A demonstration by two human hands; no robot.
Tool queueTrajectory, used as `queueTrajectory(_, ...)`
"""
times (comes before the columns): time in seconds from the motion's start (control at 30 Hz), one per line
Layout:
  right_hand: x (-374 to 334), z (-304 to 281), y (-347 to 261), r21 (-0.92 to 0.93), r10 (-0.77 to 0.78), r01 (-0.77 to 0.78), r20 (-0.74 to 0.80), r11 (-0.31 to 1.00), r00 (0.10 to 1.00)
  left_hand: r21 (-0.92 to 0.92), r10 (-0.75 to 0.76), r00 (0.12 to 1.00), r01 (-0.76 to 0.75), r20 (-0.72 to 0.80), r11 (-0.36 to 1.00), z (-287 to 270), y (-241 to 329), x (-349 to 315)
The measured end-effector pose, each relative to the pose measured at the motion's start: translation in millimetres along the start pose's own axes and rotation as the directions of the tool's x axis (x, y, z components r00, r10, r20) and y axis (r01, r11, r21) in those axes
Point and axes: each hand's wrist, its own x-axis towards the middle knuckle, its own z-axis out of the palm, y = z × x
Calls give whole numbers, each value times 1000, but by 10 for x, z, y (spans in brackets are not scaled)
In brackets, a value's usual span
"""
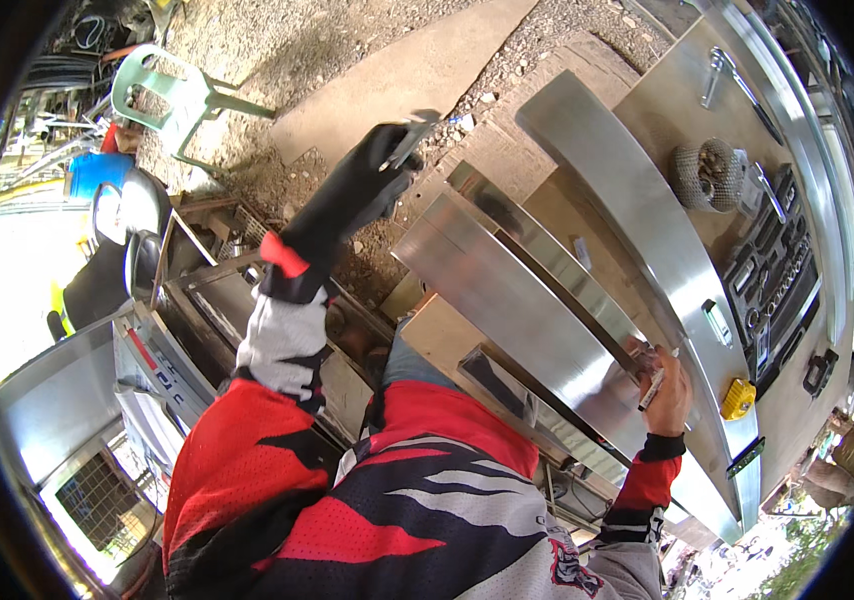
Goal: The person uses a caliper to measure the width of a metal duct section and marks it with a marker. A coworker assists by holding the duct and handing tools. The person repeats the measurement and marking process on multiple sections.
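My left hand, in a black glove, is raised over the ground beyond the bench. Its fingers are closed round a small shiny metal piece whose kind I cannot make out. My bare right hand is at the near end of a brushed metal channel, a marker pen between its fingers. The fingertips are by the channel's long edge, perhaps touching it. Just right of the channel lies a wide, curved-looking metal panel. A yellow tape measure and a small level rest near the right hand.
On the board at right are a socket set, a wire mesh cup and a ratchet wrench. A pale green plastic chair stands on gravel at far left. Metal frames stand left of my body.
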Motion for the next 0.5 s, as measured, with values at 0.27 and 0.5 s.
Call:
queueTrajectory(0.27, 792, 38, -1669, 296, -235, 262, -125, 918, 964, -499, -308, 927, 374, 213, 782, 6, -146, -1092)
queueTrajectory(0.5, 1487, 533, -3157, 734, -155, 7, 134, 679, 979, -583, -313, 908, 419, 278, 696, 0, -181, -1253)
